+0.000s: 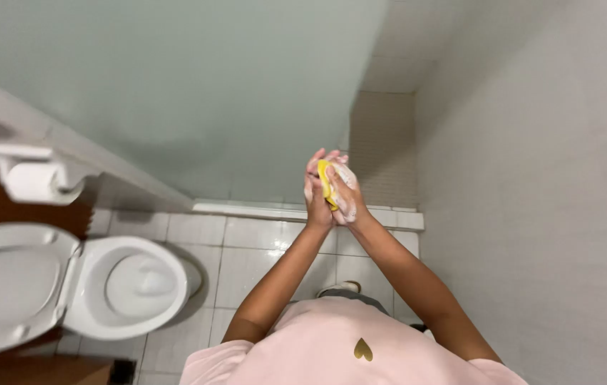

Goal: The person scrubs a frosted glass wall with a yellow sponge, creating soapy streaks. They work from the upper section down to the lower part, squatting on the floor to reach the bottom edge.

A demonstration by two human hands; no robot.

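A small yellow sponge-like pad [325, 184], probably soapy, stands edge-up, pressed between two foam-covered palms, above the white-tiled shower curb [260, 210].

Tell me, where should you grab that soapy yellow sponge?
Probably by its two broad flat faces, one from each side. The yellow sponge stands on edge, thin and slippery with foam, pressed between the left hand and the right hand. Flat palms hold it best.

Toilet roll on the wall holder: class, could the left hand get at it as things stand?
Probably not at once. The left hand is pressed with the right hand around a yellow sponge, both soapy; the toilet roll sits far off, beyond the toilet.
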